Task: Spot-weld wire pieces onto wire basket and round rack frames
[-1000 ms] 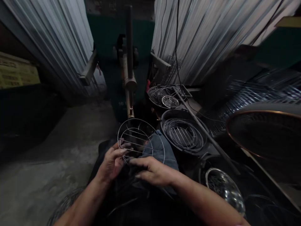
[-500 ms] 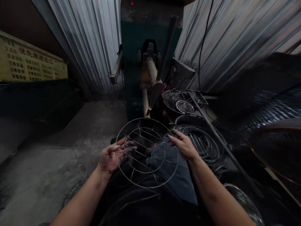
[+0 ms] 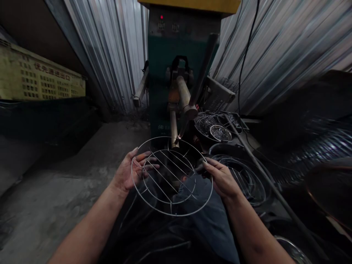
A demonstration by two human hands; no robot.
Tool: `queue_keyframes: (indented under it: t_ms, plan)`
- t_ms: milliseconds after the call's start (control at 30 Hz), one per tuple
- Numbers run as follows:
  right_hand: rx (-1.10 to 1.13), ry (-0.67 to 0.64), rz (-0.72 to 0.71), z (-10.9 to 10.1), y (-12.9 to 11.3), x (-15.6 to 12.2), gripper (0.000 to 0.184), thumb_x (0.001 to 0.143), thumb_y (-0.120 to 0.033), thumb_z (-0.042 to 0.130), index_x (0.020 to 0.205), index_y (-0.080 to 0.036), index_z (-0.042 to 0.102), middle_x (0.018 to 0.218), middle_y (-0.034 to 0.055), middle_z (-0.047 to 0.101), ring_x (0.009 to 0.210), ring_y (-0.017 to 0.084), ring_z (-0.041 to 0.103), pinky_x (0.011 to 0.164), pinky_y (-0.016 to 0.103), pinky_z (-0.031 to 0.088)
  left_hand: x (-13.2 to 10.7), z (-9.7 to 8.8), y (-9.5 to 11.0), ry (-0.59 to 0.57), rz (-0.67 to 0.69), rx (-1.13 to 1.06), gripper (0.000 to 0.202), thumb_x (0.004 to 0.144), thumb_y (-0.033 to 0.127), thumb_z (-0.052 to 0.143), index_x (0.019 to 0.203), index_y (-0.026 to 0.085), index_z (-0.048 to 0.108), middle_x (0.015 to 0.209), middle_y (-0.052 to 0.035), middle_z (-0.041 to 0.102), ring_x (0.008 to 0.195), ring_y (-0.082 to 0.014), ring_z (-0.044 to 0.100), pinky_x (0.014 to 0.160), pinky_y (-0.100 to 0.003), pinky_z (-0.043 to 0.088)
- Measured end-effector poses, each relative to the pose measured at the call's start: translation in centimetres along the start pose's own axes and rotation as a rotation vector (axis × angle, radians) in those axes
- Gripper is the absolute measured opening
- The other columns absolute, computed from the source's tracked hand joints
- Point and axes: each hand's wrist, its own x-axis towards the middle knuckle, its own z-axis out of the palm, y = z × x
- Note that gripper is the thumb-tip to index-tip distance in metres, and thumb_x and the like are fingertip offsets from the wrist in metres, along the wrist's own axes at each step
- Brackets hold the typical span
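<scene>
A round wire rack [image 3: 180, 215], with two concentric rings and several parallel bars across the inner one, is held in front of me, tilted. On its left, my left hand [image 3: 129, 170] has the outer ring lying across its fingers, thumb near the rim and fingertips reaching behind the wires. My right hand [image 3: 221, 176] pinches the right side of the outer ring between thumb and fingers. Just beyond the far rim are the machine's lower metal arm [image 3: 173, 126] and a slanted rod [image 3: 203, 69] whose lit tip comes down near that arm's end.
A green machine [image 3: 158, 73] with a red light stands ahead. At right, tubs hold wire rings [image 3: 255, 179] and wire parts [image 3: 203, 123]; a long bar [image 3: 275, 183] runs alongside. A yellow crate [image 3: 16, 73] stands at left. A black cable [image 3: 243, 66] hangs down.
The rack has turned clockwise, so its bars slope more steeply, and its left side sits a little higher. My left hand's thumb has shifted on the rim. My view has tilted up slightly.
</scene>
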Motion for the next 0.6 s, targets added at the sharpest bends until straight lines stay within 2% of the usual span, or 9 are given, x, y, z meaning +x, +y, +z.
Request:
queue_keyframes:
  t_ms: [100,233,367,500,600]
  plan:
    - [0.074,-0.005,0.014,0.3,-0.5,-0.8,0.033,0.067,-0.041,0.079,0.088,-0.018,0.071,0.074,0.0043,0.072,0.063,0.015,0.062,0.064,0.027,0.047,-0.1,0.3,0.7,0.023,-0.002,0.018,0.050,0.094,0.042,0.040,0.121,0.001,0.050,0.102,-0.0290,0.064,0.087,-0.0385,0.068,0.039,-0.023,0.047]
    - [0.152,0.051,0.024,1.1,-1.4,-2.0,0.036,0.065,-0.040,0.081,0.090,-0.017,0.071,0.067,0.0032,0.071,0.062,0.014,0.061,0.065,0.025,0.048,-0.3,1.3,1.9,0.061,0.008,0.021,0.060,0.094,0.049,0.037,0.127,-0.001,0.044,0.099,-0.0319,0.064,0.086,-0.0402,0.068,0.037,-0.025,0.049]
    - [0.258,0.081,0.061,1.5,-1.6,-2.1,0.031,0.065,-0.037,0.082,0.085,-0.016,0.072,0.067,0.0038,0.071,0.063,0.013,0.063,0.064,0.023,0.049,0.0,2.8,2.3,0.057,0.134,-0.115,0.059,0.094,0.044,0.038,0.132,-0.002,0.041,0.104,-0.0323,0.063,0.093,-0.0368,0.067,0.041,-0.024,0.052]
    - [0.348,0.135,0.064,2.3,-1.5,-1.5,0.036,0.058,-0.031,0.086,0.088,-0.018,0.070,0.064,0.0025,0.070,0.060,0.013,0.063,0.059,0.022,0.050,1.5,3.6,0.9,-0.064,0.332,-0.334,0.050,0.094,0.030,0.037,0.131,-0.002,0.044,0.114,-0.0308,0.060,0.098,-0.0299,0.066,0.048,-0.020,0.052]
    - [0.393,0.208,0.021,3.3,-1.2,-1.3,0.040,0.054,-0.028,0.087,0.088,-0.017,0.068,0.061,0.0008,0.068,0.055,0.012,0.061,0.051,0.020,0.047,3.1,3.1,-1.1,-0.076,0.413,-0.484,0.044,0.091,0.026,0.037,0.124,0.001,0.052,0.113,-0.0266,0.062,0.093,-0.0220,0.067,0.051,-0.016,0.050]
